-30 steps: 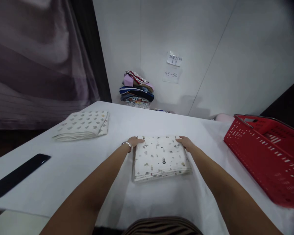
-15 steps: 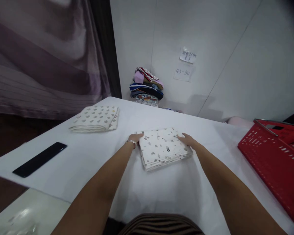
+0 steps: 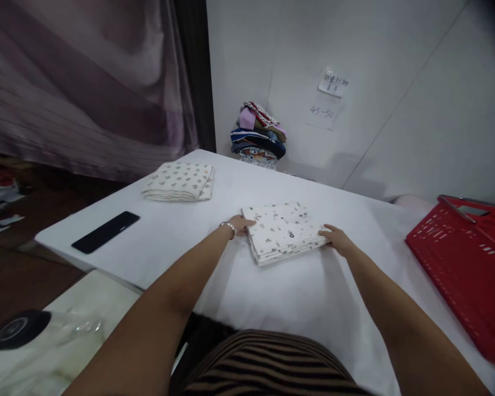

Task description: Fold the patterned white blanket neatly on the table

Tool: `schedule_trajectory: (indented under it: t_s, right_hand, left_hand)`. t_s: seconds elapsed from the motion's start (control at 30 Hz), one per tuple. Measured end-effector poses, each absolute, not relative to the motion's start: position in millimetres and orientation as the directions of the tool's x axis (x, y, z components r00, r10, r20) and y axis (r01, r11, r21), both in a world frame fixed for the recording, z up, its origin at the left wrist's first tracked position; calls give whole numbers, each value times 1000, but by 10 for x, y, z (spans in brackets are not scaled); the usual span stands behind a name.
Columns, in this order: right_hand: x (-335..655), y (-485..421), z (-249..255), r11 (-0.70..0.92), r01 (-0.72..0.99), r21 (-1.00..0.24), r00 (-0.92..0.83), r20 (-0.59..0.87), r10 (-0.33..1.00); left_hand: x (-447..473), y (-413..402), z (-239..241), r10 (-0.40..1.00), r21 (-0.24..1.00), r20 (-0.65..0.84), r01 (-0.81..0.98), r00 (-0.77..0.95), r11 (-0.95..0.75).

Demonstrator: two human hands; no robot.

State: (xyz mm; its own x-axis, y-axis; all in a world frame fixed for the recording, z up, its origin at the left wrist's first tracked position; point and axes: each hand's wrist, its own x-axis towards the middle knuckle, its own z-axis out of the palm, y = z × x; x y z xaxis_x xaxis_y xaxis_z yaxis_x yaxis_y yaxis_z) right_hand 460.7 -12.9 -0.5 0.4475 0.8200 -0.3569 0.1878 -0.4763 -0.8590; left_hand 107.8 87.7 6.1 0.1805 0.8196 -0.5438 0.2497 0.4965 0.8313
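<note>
A folded white cloth with small dark prints (image 3: pixel 281 230) lies on the white table (image 3: pixel 239 275) in front of me. My left hand (image 3: pixel 241 224), with a silver bracelet at the wrist, grips the cloth's left edge. My right hand (image 3: pixel 336 239) grips its right edge near the front corner. Both hands have fingers curled against the cloth's sides, and the cloth rests flat between them.
A second folded printed cloth (image 3: pixel 180 180) lies at the far left of the table. A black phone (image 3: pixel 105 231) lies near the left edge. A red plastic basket (image 3: pixel 462 247) stands at the right. A pile of coloured clothes (image 3: pixel 258 135) sits against the wall.
The view has swung left. The folded cloth has turned a little and shifted left on the table, and my right hand has slid from its far corner to its near right edge.
</note>
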Motion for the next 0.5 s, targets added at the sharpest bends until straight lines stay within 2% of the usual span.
schedule_trajectory:
  t_s: [0.07, 0.17, 0.3, 0.37, 0.43, 0.5]
  right_hand:
    - [4692, -31, 50, -480, 289, -828, 539, -274, 797]
    - [4801, 76, 98, -498, 354, -792, 640, -183, 746]
    - [4753, 32, 105, -452, 474, -756, 663, -33, 748]
    - [4602, -98, 110, -381, 559, -736, 616, 61, 786]
    - [4373, -291, 117, -222, 679, -700, 468, 180, 865]
    - [4108, -512, 117, -65, 716, -695, 298, 220, 929]
  left_hand:
    - [1161, 736, 33, 812, 818, -560, 261, 163, 512]
    - [1303, 535, 1, 807, 815, -567, 255, 165, 520]
    - [1315, 404, 27, 856, 837, -509, 286, 88, 467]
    - [1242, 383, 54, 918, 868, -396, 333, 13, 369]
    - [1172, 342, 72, 976, 890, -218, 405, -19, 207]
    - [1154, 251, 71, 994, 849, 43, 520, 97, -87]
